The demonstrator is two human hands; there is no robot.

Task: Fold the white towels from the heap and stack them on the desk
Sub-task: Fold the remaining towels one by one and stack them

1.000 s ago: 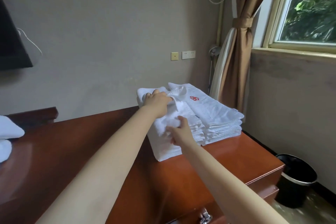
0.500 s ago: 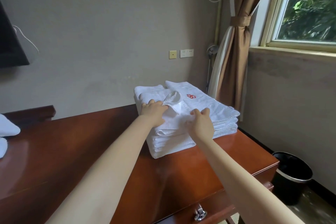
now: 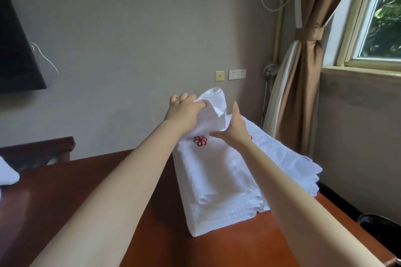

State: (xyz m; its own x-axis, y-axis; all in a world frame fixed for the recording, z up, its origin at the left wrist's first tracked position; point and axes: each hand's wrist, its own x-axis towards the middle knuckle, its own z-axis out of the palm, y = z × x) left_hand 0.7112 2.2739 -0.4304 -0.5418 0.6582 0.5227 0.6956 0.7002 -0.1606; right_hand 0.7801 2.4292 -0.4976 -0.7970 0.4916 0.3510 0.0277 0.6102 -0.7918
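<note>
Two stacks of folded white towels stand side by side on the brown wooden desk [image 3: 249, 245]. The nearer left stack [image 3: 217, 186] shows a red flower emblem on top. The right stack [image 3: 288, 158] lies partly behind my right forearm. My left hand [image 3: 184, 110] grips a bunched, raised end of the top towel [image 3: 213, 106] above the left stack's far edge. My right hand [image 3: 235, 130] presses against that towel from the right, fingers straight and thumb spread.
A white towel heap [image 3: 7, 174] shows at the left edge. A black bin [image 3: 382, 232] stands on the floor right of the desk. A dark screen [image 3: 17, 50] hangs on the wall, and a tied brown curtain [image 3: 303, 71] hangs beside the window.
My left hand has lifted the far end of the top towel off the stack. My right hand moved up against it. The view has come closer to the stacks.
</note>
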